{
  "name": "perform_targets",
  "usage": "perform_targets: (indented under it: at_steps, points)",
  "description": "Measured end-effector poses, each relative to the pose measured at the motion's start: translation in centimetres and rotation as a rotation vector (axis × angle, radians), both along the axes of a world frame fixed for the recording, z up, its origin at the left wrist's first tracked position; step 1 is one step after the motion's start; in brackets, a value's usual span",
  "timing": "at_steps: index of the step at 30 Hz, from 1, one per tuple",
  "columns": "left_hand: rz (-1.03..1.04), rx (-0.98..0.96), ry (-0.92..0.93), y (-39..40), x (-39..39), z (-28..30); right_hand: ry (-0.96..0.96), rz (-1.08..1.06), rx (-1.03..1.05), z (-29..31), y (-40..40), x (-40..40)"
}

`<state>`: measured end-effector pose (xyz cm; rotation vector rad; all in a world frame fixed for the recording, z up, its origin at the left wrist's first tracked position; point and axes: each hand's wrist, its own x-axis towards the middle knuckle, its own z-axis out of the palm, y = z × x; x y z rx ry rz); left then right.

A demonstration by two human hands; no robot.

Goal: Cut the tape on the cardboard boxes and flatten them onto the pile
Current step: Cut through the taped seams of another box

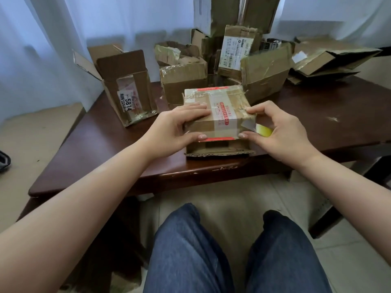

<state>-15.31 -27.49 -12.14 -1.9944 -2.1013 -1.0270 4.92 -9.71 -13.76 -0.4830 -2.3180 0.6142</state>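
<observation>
Two hands grip a small taped box (218, 115) at the near edge of the dark table (317, 115): the left hand (175, 127) clasps its left side, the right hand (281, 132) pinches its right corner (with something yellow (264, 130) tucked under the fingers). Opened boxes (184, 75) crowd behind.

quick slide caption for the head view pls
Both hands, left hand and right hand, grip a taped cardboard box on a dark table crowded with opened boxes.
</observation>
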Motion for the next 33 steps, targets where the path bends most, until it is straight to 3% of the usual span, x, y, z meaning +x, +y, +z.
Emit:
perform_targets:
  at_steps: [6, 13, 19, 23, 33]
  points:
    - [0.038, 0.077, 0.016, 0.4, 0.5, -0.7, 0.043, -0.026, 0.004, -0.6, -0.2, -0.3]
    - [0.069, -0.057, 0.169, 0.5, 0.8, -1.2, -0.068, -0.093, 0.156, -1.2, -1.0, -0.2]
    - [0.32, 0.202, 0.303, 2.0, 2.8, -2.6, -0.09, -0.328, 0.187, -1.4, -3.0, -1.9]
    - [0.385, 0.22, 0.274, 2.2, 3.2, -2.7, -0.111, -0.406, 0.098, -1.4, -3.9, -3.1]
    - [0.183, 0.03, 0.154, 0.6, 2.9, -1.0, -0.126, -0.176, 0.18, -0.4, -2.5, -0.3]
